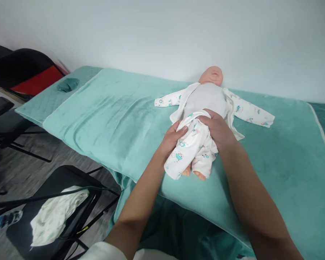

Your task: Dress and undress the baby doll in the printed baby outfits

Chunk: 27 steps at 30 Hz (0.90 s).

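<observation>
bare forearms [138,203] reach in from the bottom edge, with a white sleeve [104,252] at the left elbow. far left, a black and red chair [28,68] stands beyond the end of the bed [44,103], with a second black chair [9,122] just below it in view. low on that side, a clear bottle [5,221] with a blue label juts in near a black folding chair [19,231], whose seat carries a crumpled pale cloth [56,216]. the bed runs across the middle beside a white wall [141,34], under a soft green cover [111,115], with a face hole [68,85] sunk in its left end. near the centre, the left hand [171,140] is closed on one side of a pair of printed trousers [194,141], thumb laid on top of the cloth. the trousers are bunched over the lower body of a baby doll [206,97], which lies on its back on the bed, head toward the wall; one foot [199,176] shows at the cuff of the trouser leg farther right, another between the two legs of cloth. the right hand [219,130] has its fingers curled over the waistband on the other side, its palm partly hidden. a jacket [185,102] with a matching print lies open around the doll's grey torso, sleeves spread to either side; whether arms are inside them cannot be told.
</observation>
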Available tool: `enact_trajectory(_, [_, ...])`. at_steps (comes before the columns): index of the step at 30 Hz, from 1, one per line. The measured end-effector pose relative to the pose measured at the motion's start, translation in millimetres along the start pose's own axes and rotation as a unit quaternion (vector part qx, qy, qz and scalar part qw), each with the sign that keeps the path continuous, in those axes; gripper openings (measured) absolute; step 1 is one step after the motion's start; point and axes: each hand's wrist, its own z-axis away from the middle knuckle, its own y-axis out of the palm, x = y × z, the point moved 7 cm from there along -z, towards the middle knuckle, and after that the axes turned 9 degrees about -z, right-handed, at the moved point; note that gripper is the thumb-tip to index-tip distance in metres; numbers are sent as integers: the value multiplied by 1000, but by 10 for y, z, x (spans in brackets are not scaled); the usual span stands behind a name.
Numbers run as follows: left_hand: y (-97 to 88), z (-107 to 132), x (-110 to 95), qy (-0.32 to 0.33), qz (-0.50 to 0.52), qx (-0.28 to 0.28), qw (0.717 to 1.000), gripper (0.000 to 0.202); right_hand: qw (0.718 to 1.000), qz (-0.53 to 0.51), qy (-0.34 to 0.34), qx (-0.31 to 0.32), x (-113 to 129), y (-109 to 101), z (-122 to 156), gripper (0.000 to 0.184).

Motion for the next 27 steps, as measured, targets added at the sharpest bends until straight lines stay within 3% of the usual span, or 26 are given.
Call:
enact_trajectory(5, [19,36,48,-42,-31,85,995,68,994,86,-46,-46,72,-1,33,30])
enact_trajectory(8, [23,67,84,-76,-49,117,989,61,991,120,-53,-34,88,35,46,31])
enact_trajectory(11, [17,81,78,-73,-29,95,992,56,989,142,-42,21,74,87,50,37])
enact_trajectory(14, [-30,73,45,-41,9,27,999,56,986,139,-4,94,56,124,77,48])
enact_trajectory(17, [-78,58,54,-34,22,-17,999,54,967,167,19,193,79,191,149,39])
enact_trajectory(20, [-85,22,51,-25,8,-16,1000,54,939,212,37,269,68,249,225,33])
enact_trajectory(23, [-97,-22,38,-8,-8,-25,1000,57,952,191,52,232,33,204,199,26])
enact_trajectory(27, [-118,-53,90,-6,-32,-23,999,62,993,44,64,89,-19,32,89,23])
